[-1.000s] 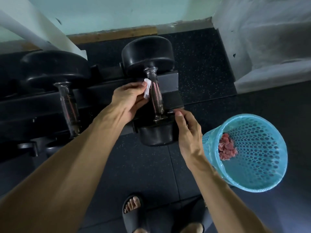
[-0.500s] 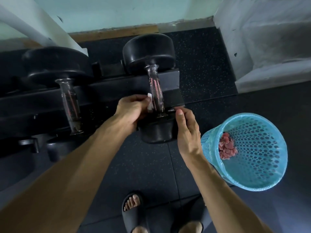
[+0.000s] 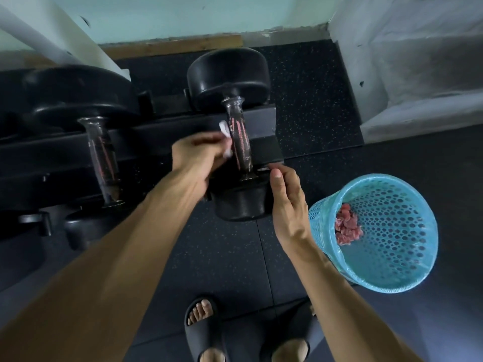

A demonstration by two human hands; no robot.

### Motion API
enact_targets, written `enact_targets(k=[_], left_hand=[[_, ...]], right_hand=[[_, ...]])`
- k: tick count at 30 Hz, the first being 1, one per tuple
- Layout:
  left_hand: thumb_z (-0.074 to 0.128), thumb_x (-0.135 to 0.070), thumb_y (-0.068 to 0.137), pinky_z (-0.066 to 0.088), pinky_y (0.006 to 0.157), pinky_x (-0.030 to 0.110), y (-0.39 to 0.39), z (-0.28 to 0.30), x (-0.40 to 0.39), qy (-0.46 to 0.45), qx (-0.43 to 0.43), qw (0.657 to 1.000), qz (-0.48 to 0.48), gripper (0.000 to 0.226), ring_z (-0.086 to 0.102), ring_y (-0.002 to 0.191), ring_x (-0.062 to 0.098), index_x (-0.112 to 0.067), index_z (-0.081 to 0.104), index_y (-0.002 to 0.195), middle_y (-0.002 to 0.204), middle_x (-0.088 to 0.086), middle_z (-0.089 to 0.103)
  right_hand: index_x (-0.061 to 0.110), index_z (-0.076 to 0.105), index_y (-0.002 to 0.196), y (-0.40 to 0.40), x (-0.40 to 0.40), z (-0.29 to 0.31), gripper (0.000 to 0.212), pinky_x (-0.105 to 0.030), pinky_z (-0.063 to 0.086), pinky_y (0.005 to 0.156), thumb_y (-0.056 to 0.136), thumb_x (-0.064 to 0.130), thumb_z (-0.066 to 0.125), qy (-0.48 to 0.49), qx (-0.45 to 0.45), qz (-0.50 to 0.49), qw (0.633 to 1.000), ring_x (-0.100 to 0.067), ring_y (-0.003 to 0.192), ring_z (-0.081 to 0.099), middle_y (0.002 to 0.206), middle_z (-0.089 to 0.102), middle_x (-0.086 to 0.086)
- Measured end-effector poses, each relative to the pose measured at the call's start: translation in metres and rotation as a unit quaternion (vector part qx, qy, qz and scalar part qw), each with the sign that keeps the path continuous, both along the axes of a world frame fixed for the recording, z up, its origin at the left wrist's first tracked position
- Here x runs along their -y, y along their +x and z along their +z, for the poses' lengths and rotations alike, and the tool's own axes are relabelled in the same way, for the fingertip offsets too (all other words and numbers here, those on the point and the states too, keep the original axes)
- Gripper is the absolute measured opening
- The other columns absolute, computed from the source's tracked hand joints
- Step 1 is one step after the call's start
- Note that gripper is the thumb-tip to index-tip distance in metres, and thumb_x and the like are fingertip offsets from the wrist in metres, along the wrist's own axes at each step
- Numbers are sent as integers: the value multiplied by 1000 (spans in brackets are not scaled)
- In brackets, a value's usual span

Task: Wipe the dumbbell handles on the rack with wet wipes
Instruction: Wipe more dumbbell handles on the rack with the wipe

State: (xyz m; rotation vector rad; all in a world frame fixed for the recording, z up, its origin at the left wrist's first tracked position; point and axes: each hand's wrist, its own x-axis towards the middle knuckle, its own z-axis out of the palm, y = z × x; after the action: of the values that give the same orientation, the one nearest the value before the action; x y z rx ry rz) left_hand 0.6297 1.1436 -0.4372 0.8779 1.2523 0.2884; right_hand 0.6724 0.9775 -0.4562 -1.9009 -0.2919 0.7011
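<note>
Your left hand (image 3: 198, 158) is curled around a white wet wipe (image 3: 226, 138), pressing it against the left side of the dumbbell handle (image 3: 239, 138); the hand is blurred, so the exact finger placement is unclear. That handle is dark metal with reddish streaks, and no brand or writing on it can be read. Your right hand (image 3: 287, 205) has its fingers hooked loosely on the near head of the same dumbbell (image 3: 241, 203), thumb on its top edge. The dumbbell lies on the black rack (image 3: 156, 142), at its right end, with a second dumbbell (image 3: 100, 152) to its left. Beside your right wrist stands a blue perforated bin (image 3: 386, 231) holding crumpled pinkish wipes (image 3: 347, 227). A black slide sandal (image 3: 202, 333) shows on your foot below
</note>
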Motion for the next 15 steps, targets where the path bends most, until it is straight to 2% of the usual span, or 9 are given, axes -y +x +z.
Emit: enact_targets(k=[3, 5, 7, 9, 12, 15], left_hand=[[77, 3, 78, 61, 76, 31, 7, 2, -8, -16, 44, 998, 30, 14, 72, 67, 12, -10, 72, 80, 73, 2, 75], [78, 1, 77, 61, 78, 31, -4, 1, -2, 10, 3, 999, -42, 15, 72, 72, 16, -13, 73, 77, 73, 2, 75], [83, -3, 73, 59, 79, 27, -18, 1, 9, 84, -65, 982, -159, 16, 72, 72, 13, -17, 74, 73, 72, 0, 75], [86, -7, 69, 59, 75, 24, -20, 2, 14, 147, -83, 965, -199, 16, 70, 68, 9, -17, 75, 72, 73, 0, 75], [89, -10, 67, 61, 72, 27, -10, 3, 7, 185, -56, 973, -127, 17, 70, 67, 12, -15, 74, 75, 75, 3, 75], [87, -11, 70, 61, 71, 28, -3, 1, 2, 170, -33, 981, -86, 17, 72, 68, 12, -16, 73, 76, 74, 0, 75]], right_hand=[[40, 56, 110, 1, 1, -2, 27, -1, 36, 82, 93, 50, 37, -1, 8, 10, 1000, 13, 103, 50, 120, 58, 6], [39, 56, 110, 1, 1, -3, 27, -1, 36, 81, 94, 50, 37, 0, 12, 6, 1000, 13, 101, 51, 120, 59, 5], [38, 56, 111, 0, 0, -3, 28, 0, 35, 80, 93, 50, 38, 0, 11, 0, 1000, 12, 101, 51, 120, 59, 4], [38, 57, 111, 0, 0, -2, 28, 0, 35, 80, 93, 49, 39, 2, 9, -2, 1000, 12, 101, 51, 119, 59, 4], [35, 59, 112, 2, 2, -3, 32, -4, 38, 82, 93, 51, 39, 9, 7, -1, 1000, 8, 102, 52, 119, 60, 4], [37, 58, 109, 1, 1, -4, 29, -2, 37, 80, 93, 51, 38, 12, 3, 0, 1000, 10, 101, 52, 116, 60, 6]])
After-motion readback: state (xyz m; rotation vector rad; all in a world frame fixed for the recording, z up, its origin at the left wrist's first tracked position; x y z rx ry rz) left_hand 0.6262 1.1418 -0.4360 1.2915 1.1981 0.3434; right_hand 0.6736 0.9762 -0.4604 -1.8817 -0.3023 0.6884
